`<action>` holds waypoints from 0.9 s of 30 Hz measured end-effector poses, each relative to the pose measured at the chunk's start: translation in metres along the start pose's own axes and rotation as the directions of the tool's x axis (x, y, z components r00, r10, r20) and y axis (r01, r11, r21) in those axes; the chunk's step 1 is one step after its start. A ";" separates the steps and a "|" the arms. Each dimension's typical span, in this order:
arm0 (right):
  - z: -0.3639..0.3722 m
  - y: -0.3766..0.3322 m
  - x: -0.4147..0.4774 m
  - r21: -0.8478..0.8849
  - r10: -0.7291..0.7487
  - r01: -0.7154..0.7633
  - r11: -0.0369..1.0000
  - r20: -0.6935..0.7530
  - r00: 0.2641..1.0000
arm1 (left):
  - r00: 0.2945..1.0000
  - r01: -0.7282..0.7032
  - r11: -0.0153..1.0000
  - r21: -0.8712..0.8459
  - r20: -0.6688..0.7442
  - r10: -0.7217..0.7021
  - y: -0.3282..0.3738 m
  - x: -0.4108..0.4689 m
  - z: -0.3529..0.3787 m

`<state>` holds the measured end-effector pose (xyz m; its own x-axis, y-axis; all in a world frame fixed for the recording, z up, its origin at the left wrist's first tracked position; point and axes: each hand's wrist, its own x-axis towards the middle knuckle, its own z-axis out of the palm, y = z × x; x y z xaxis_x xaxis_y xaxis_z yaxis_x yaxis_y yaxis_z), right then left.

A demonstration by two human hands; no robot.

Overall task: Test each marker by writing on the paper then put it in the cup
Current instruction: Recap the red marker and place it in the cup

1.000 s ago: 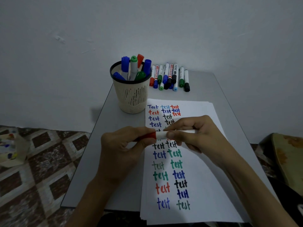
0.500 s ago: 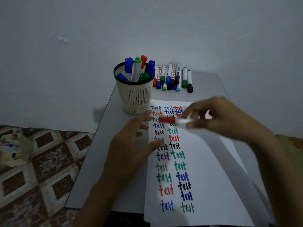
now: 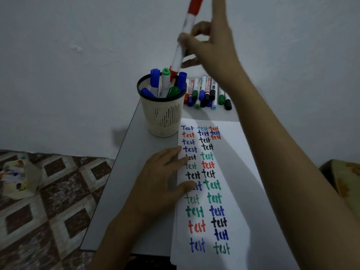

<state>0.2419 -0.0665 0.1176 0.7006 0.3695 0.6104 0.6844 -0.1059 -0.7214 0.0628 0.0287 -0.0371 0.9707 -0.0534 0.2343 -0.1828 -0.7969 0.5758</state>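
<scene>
My right hand (image 3: 212, 43) pinches a red-capped white marker (image 3: 185, 34) between thumb and forefinger, nearly upright, cap end up. Its lower end dips just above the rim of the cream mesh cup (image 3: 162, 117), among several blue, green and red markers standing inside. My left hand (image 3: 161, 176) rests flat on the left edge of the white paper (image 3: 241, 172), fingers straight. The paper carries many coloured "test" words in columns.
A row of several capped markers (image 3: 207, 93) lies on the grey table (image 3: 124, 172) behind the paper, right of the cup. The table's left edge drops to a patterned floor, where a paint-stained box (image 3: 17, 178) sits. A white wall stands close behind.
My right hand has lifted the red marker from over the paper up to the cup and turned it upright. My left hand let go of the marker and settled flat on the paper's edge.
</scene>
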 end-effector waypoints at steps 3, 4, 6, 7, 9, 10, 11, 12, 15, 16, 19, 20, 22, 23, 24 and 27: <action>0.013 0.009 0.002 -0.005 -0.021 0.022 1.000 0.113 0.993 | 1.000 -0.017 1.000 -0.008 -0.003 0.017 -0.001 0.000 0.001; 0.014 0.011 0.003 -0.007 -0.019 0.020 1.000 0.134 0.991 | 1.000 -0.017 1.000 -0.011 0.000 0.017 -0.002 0.000 0.002; 0.014 0.013 0.005 -0.019 0.006 -0.003 1.000 0.159 0.987 | 1.000 -0.016 1.000 -0.008 0.007 0.016 -0.002 0.000 0.003; 0.015 0.013 0.007 -0.055 0.017 -0.007 0.998 0.172 0.985 | 1.000 -0.018 1.000 -0.005 0.006 0.018 -0.003 0.000 0.003; 0.017 0.015 0.006 -0.168 0.020 0.015 0.986 0.208 0.978 | 1.000 -0.021 1.000 -0.005 0.002 0.021 -0.003 0.000 0.003; 0.019 0.017 0.005 -0.208 0.020 0.027 0.978 0.221 0.975 | 1.000 -0.019 1.000 -0.006 0.002 0.019 -0.002 0.000 0.002; 0.020 0.018 0.004 -0.216 0.015 0.035 0.976 0.224 0.974 | 1.000 -0.016 1.000 -0.008 0.002 0.016 -0.002 0.000 0.002; 0.021 0.018 0.002 -0.191 0.001 0.039 0.981 0.207 0.978 | 1.000 -0.015 1.000 -0.009 0.002 0.015 -0.001 0.000 0.002; 0.011 0.020 -0.001 0.025 -0.022 0.021 0.999 0.030 0.999 | 1.000 -0.011 1.000 -0.011 0.006 0.011 -0.001 0.000 0.002; 0.003 0.027 -0.001 0.075 0.014 -0.009 0.997 -0.059 0.998 | 1.000 -0.006 1.000 -0.015 0.008 0.006 -0.001 -0.001 0.002; -0.025 0.064 -0.006 -0.075 0.232 -0.265 0.961 -0.298 0.926 | 1.000 0.009 1.000 -0.030 0.010 -0.009 -0.001 -0.002 0.002; -0.035 0.081 -0.010 -0.199 0.330 -0.406 0.892 -0.326 0.886 | 1.000 0.011 0.999 -0.030 0.008 -0.011 -0.001 -0.002 0.002; -0.051 0.111 -0.026 -0.430 0.529 -0.596 0.678 -0.278 0.802 | 1.000 0.004 0.999 -0.034 0.010 -0.004 0.001 -0.003 0.002; -0.055 0.123 -0.036 -0.519 0.594 -0.607 0.602 -0.217 0.775 | 1.000 -0.005 0.999 -0.035 0.015 0.005 0.003 -0.003 0.001; -0.056 0.132 -0.045 -0.578 0.626 -0.587 0.567 -0.161 0.763 | 1.000 -0.013 0.999 -0.033 0.023 0.014 0.004 -0.004 0.000; -0.053 0.143 -0.063 -0.633 0.545 -0.511 0.582 -0.163 0.822 | 0.999 -0.023 0.999 -0.032 0.039 0.024 0.006 -0.004 -0.001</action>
<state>0.3066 -0.1534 -0.0068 0.9822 0.0959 0.1616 0.1678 -0.8345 -0.5248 0.0579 0.0244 -0.0335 0.9714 -0.0963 0.2172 -0.2100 -0.7755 0.5954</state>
